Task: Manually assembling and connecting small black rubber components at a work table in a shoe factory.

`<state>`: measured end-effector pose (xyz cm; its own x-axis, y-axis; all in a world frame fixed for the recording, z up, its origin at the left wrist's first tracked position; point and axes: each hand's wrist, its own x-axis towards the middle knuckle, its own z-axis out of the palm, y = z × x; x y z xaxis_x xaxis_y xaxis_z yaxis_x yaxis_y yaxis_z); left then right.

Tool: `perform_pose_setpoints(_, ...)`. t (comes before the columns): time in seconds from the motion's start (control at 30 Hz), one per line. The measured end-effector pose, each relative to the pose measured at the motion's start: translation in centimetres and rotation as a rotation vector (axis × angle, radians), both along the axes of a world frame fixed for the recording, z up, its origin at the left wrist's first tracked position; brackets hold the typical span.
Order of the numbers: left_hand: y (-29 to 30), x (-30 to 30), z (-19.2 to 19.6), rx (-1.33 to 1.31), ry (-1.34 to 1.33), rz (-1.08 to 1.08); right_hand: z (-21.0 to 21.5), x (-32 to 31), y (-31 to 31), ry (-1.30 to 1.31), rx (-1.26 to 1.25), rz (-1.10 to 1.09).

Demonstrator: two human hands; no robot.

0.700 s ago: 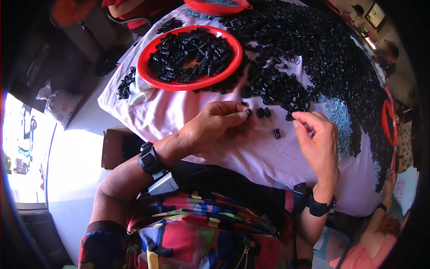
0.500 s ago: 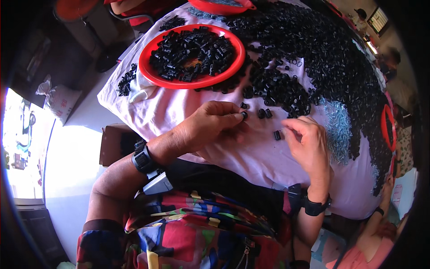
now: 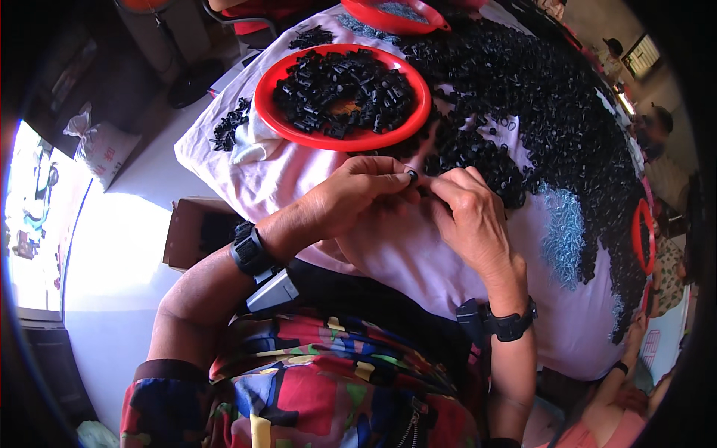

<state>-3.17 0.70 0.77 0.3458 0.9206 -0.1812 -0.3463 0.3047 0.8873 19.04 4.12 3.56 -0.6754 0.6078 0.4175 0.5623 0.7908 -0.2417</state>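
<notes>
Thumb and forefinger of my left hand (image 3: 362, 190) pinch a small black round plastic part (image 3: 412, 176) above the pink cloth. Right beside it, my right hand (image 3: 472, 213) has its fingertips drawn together, almost meeting the left fingertips. Whatever those right fingers hold is hidden. Just beyond both hands lies a heap of small black plastic parts (image 3: 478, 153). A red oval tray (image 3: 269, 123) piled with black parts (image 3: 336, 89) stands past my left hand.
The pink cloth (image 3: 396, 254) covers the table. Thin silvery-blue pieces (image 3: 564, 235) lie to the right, beside a wide spread of black parts (image 3: 567, 127). Another red tray (image 3: 396, 26) stands at the back. A cardboard box (image 3: 190, 231) sits at left; a co-worker's arm (image 3: 624, 366) shows lower right.
My right hand has moved left, from the loose black parts on the cloth to the fingertips of my left hand. My left hand keeps its pinch. The view has shifted slightly.
</notes>
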Motion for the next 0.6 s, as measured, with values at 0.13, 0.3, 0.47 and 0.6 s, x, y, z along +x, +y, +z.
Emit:
perform_pose_setpoints(0.13,0.1,-0.1,-0.9,0.012,0.015,0.041,-0.5,0.3,0.0,-0.018,0.003,-0.027)
perform_pose_setpoints(0.3,0.5,0.0,-1.3,0.024,0.022,0.041,0.4,-0.7,-0.8,-0.029,0.027,-0.013)
perform_pose_setpoints(0.47,0.3,0.3,-0.2,0.069,0.109,-0.029,0.3,-0.1,-0.8,-0.036,0.046,-0.011)
perform_pose_setpoints(0.6,0.0,0.3,-0.3,0.123,0.137,-0.08,1.0,0.0,-2.1,0.228,-0.127,-0.078)
